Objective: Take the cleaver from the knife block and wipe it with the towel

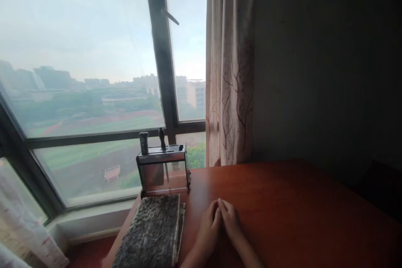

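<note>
My left hand (210, 222) and my right hand (230, 219) rest together on the reddish-brown wooden table (282, 205), in the lower middle of the head view. Their fingertips touch, with the fingers curled in towards each other. No object shows in either hand, though the space between the palms is partly hidden. Just left of my left hand lies a folded, mottled grey cloth (149, 232) with a pale edge. Behind the cloth stands a knife block (163, 171) with see-through sides and a metal-looking top; a cleaver-like blade shows inside, and dark handles stick up.
A large window (94, 104) with dark frames fills the left, above a low sill (97, 213). A pale curtain (237, 92) with a branch pattern hangs behind the table; another curtain (28, 226) is at lower left. The dark wall (314, 71) is at right.
</note>
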`<act>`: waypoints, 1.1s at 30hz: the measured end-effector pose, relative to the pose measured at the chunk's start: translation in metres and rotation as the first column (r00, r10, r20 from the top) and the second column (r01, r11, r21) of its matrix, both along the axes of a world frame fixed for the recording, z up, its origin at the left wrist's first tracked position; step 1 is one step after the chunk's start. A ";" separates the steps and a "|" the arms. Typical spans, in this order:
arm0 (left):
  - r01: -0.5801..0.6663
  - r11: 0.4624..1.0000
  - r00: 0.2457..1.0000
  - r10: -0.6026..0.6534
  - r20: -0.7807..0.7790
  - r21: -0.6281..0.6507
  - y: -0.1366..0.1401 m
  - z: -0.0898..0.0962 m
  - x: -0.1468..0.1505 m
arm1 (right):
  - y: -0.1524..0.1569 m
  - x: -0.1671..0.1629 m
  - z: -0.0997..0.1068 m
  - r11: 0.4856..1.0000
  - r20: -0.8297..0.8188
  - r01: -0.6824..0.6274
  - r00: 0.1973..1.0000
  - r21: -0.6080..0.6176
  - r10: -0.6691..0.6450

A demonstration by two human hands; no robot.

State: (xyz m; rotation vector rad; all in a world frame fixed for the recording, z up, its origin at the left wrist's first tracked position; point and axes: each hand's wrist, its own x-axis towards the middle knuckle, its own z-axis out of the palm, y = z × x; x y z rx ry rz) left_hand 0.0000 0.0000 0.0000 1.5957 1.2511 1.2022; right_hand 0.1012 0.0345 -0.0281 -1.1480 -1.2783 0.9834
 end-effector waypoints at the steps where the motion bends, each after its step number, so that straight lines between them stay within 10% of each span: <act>1: 0.000 1.000 1.000 0.000 -0.001 0.000 0.000 -0.001 0.000 | 0.000 0.000 0.000 1.000 0.000 0.000 1.000 -0.001 0.000; 33: 0.057 0.998 0.998 -0.057 0.014 0.037 0.000 0.005 0.001 | -0.002 0.001 0.004 1.000 0.000 -0.019 1.000 0.000 0.019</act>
